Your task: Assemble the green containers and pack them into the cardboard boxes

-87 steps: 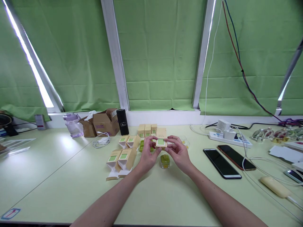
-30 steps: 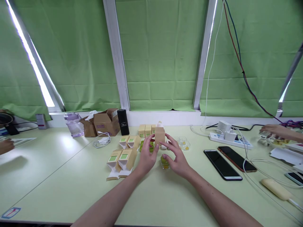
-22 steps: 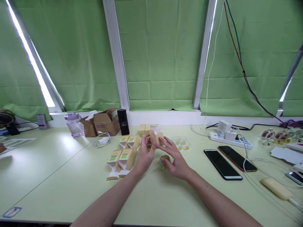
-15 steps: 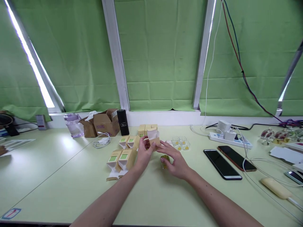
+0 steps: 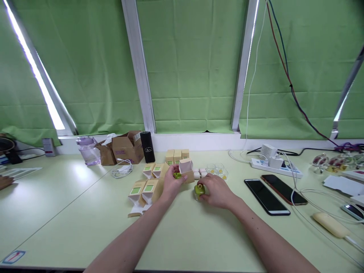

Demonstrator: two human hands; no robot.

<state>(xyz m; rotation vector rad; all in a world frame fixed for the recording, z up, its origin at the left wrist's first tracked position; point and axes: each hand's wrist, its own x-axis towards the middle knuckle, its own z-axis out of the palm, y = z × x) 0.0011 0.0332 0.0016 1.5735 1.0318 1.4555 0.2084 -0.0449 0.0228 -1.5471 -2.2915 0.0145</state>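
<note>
My left hand (image 5: 171,185) is closed round a small tan cardboard box (image 5: 189,177), its white-lined flap (image 5: 185,165) standing up; a green patch shows by the fingers. To the right, my right hand (image 5: 215,190) has its fingers around a small clear glass bottle with yellow-green contents (image 5: 199,190), low at the table. Between and behind the hands lie several small white-pink cylinders (image 5: 200,173). Several clear glass pieces with yellow spots (image 5: 217,170) stand just beyond my right hand. Left of my left hand, several tan boxes (image 5: 149,189) with green labels have their flaps open.
More tan boxes (image 5: 177,154) stand behind. A black cylinder (image 5: 148,147), a brown carton (image 5: 127,147) and a purple bottle (image 5: 88,151) line the back left. Two phones (image 5: 267,197), a power strip (image 5: 275,168) and loose cables are at right. Another person's hand (image 5: 5,182) shows at far left.
My left hand has lowered the box slightly and moved it right. My right hand has come away from the box, and its fingers are now around the green bottle.
</note>
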